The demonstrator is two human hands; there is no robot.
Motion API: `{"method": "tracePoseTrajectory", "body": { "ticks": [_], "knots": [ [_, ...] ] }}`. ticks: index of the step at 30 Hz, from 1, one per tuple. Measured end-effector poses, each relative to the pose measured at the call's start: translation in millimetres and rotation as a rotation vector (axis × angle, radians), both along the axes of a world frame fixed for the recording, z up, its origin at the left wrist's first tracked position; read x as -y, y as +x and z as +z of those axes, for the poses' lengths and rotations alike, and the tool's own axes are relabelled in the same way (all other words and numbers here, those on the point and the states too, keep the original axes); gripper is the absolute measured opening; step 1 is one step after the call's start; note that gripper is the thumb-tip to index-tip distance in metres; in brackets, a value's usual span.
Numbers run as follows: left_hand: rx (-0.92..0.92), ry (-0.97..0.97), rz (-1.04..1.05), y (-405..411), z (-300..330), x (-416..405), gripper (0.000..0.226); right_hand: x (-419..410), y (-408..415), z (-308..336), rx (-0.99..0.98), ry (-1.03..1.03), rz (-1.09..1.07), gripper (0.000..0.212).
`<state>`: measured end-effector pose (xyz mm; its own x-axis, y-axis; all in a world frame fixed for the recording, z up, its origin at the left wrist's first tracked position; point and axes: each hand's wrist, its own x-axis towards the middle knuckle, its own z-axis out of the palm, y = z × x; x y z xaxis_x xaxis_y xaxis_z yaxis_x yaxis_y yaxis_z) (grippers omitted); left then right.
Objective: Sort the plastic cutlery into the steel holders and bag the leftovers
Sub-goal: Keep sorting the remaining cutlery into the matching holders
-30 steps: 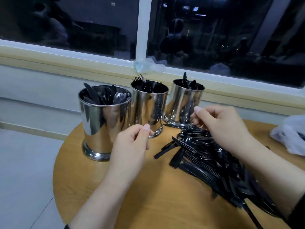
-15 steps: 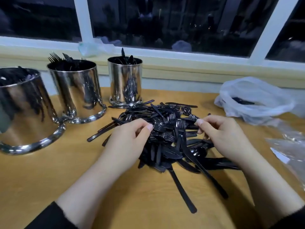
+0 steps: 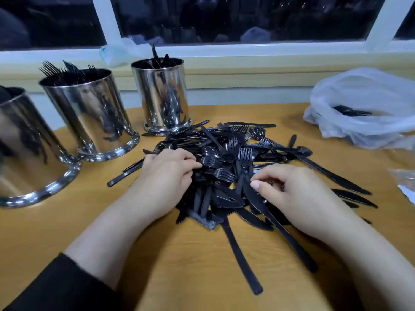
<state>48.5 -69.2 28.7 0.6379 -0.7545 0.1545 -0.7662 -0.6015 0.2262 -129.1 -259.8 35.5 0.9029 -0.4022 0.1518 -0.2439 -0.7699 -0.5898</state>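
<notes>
A heap of black plastic cutlery (image 3: 226, 158), forks, knives and spoons mixed, lies in the middle of the round wooden table (image 3: 190, 265). My left hand (image 3: 166, 176) lies on the heap's left side, fingers curled into the forks. My right hand (image 3: 294, 191) is on the heap's right side, with thumb and forefinger pinched at a piece near a long knife. Three steel holders stand at the left. The nearest holder (image 3: 24, 153) is cut off by the frame, the middle holder (image 3: 89, 117) holds forks, and the far holder (image 3: 164, 95) holds a few pieces.
A white plastic bag (image 3: 359, 122) with some black cutlery inside sits at the table's right back. A clear wrapper (image 3: 404, 182) lies at the right edge. A crumpled bag (image 3: 121, 52) rests on the window sill behind the holders. The table's rim curves close behind the holders.
The view has swung right and down from the holders to the heap. Both hands have dropped from in front of the holders onto the cutlery pile.
</notes>
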Motion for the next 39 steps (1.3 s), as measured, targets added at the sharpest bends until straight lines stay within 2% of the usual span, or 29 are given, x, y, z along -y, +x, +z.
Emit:
{"method": "tracePoseTrajectory", "body": {
  "ticks": [7, 11, 16, 20, 23, 25, 28, 31, 33, 35, 39],
  "knots": [
    [0.015, 0.025, -0.023, 1, -4, 0, 0.03, -5, 4, -6, 0.036, -0.002, 0.011, 0.014],
    [0.008, -0.063, -0.055, 1, -7, -2, 0.02, -2, 3, -6, 0.12, 0.066, -0.023, 0.017],
    [0.028, -0.158, -0.09, 2, -10, -3, 0.023, 5, 2, -3, 0.277, 0.229, -0.131, 0.02],
    [0.074, -0.301, -0.114, 1, -9, -3, 0.02, 10, 1, -5, 0.326, 0.257, -0.161, 0.021],
    [0.08, -0.486, -0.161, 0, -10, -4, 0.02, 9, 1, -6, 0.298, 0.248, -0.158, 0.018],
    [0.04, -0.581, -0.143, -2, -9, -4, 0.03, 6, 2, -5, 0.251, 0.187, -0.126, 0.013],
    [-0.044, -0.587, -0.093, -6, -4, -3, 0.044, -1, 12, 3, 0.127, 0.041, -0.032, 0.009],
    [-0.16, -0.52, -0.037, -8, 0, 0, 0.047, -7, 32, 12, -0.064, -0.136, 0.086, 0.027],
    [-0.229, -0.525, -0.021, -9, 3, 0, 0.046, -9, 46, 18, -0.18, -0.237, 0.125, 0.039],
    [-0.23, -0.552, 0.007, -8, 4, -1, 0.039, -10, 58, 22, -0.223, -0.284, 0.12, 0.042],
    [-0.215, -0.558, 0.082, -3, 3, -2, 0.023, -11, 68, 17, -0.253, -0.243, 0.105, 0.029]
  ]
}}
